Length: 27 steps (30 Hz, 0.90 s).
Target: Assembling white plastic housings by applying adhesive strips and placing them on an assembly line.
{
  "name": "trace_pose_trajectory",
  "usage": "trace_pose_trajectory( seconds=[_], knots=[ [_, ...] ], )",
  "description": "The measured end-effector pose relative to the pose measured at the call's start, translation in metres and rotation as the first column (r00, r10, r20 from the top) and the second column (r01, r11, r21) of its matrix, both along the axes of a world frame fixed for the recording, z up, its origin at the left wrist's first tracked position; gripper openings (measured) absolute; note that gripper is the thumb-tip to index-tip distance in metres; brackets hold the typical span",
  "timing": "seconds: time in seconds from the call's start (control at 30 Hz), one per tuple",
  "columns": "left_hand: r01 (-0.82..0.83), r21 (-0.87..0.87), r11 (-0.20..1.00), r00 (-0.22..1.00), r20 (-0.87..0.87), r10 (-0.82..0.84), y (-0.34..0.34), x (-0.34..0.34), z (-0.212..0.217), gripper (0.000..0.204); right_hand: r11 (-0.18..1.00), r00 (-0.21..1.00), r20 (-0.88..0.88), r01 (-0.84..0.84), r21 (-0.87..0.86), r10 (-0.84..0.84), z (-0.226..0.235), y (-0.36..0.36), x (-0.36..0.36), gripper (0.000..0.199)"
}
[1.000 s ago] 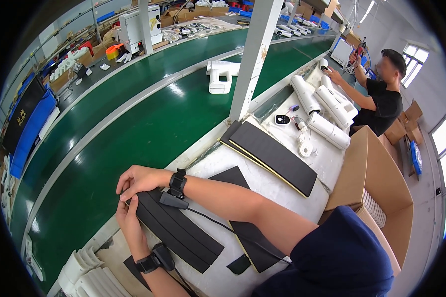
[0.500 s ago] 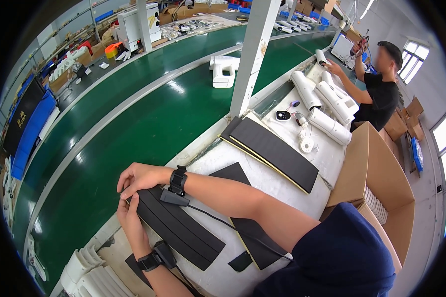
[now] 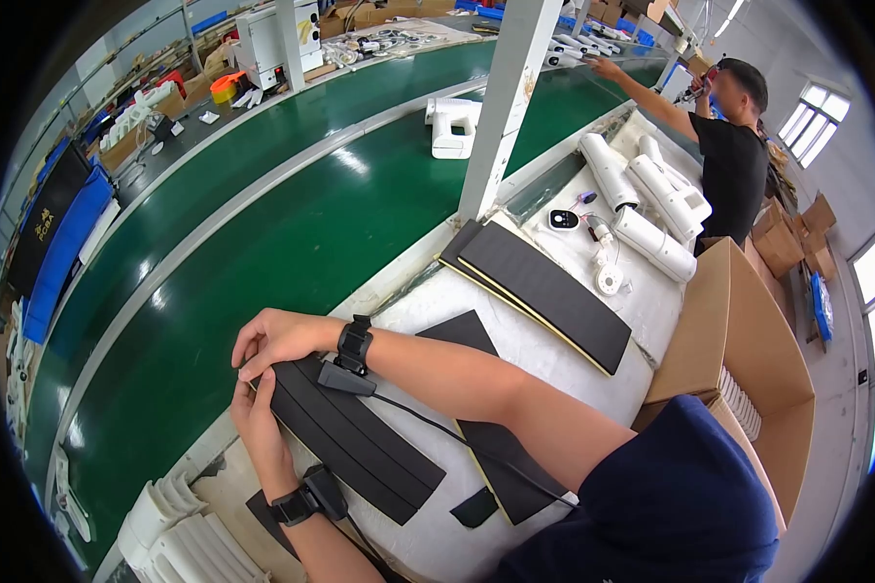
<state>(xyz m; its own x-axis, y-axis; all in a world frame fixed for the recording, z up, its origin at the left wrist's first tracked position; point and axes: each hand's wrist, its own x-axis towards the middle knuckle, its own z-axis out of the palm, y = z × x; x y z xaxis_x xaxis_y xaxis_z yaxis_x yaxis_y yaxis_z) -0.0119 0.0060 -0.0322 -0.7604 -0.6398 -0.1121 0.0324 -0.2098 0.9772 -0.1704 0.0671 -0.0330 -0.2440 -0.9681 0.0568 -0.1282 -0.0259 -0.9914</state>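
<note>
A black foam sheet (image 3: pixel 365 442), scored lengthwise into strips, lies before me on the white-covered bench. At its far left end my left hand (image 3: pixel 255 413) and my right hand (image 3: pixel 284 340) meet, their fingers closed on the corner. The left thumb points up along the edge, while the right hand bends over from above. Exactly what the fingertips pinch is partly hidden. Another black foam piece (image 3: pixel 525 476) with a yellowish backing runs under my right forearm, with a small black scrap (image 3: pixel 474 507) beside it.
Stacked black foam sheets (image 3: pixel 544 291) lie farther right, near white cylindrical housings (image 3: pixel 654 245) and a small camera part (image 3: pixel 563 220). An open cardboard box (image 3: pixel 783 389) stands at right. White curved parts (image 3: pixel 185 544) sit lower left. A post (image 3: pixel 506 117) rises beside the green conveyor (image 3: pixel 262 262). A co-worker (image 3: pixel 734 146) stands beyond.
My hands keep their hold at the sheet's corner, with barely any shift. The co-worker's arm now stretches out toward the conveyor. The view has turned slightly.
</note>
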Motion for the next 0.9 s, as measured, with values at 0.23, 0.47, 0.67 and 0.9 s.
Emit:
trace_pose_trajectory(
  seconds=[0.23, 0.47, 0.67, 0.9],
  knots=[
    [-0.011, -0.002, 1.0, 1.0, -0.008, 0.011, 0.001, 0.0, 0.002, 0.041, 1.0, 1.0, 0.024, -0.011, 0.015, 0.011, 0.001, 0.0, 0.0, 0.039],
    [0.027, 0.007, 1.0, 1.0, 0.008, -0.027, 0.0, 0.003, 0.0, 0.036, 1.0, 1.0, -0.005, -0.002, 0.016, 0.002, -0.003, -0.001, 0.002, 0.04],
    [0.041, -0.012, 0.999, 0.998, -0.053, -0.041, 0.0, 0.002, 0.004, 0.04, 1.0, 1.0, -0.009, -0.017, 0.011, 0.017, 0.008, 0.003, 0.005, 0.043],
    [0.127, -0.025, 0.992, 0.987, -0.098, -0.129, 0.01, -0.009, 0.008, 0.035, 0.986, 0.956, -0.243, 0.147, -0.085, -0.163, 0.038, 0.053, -0.018, 0.034]
  ],
)
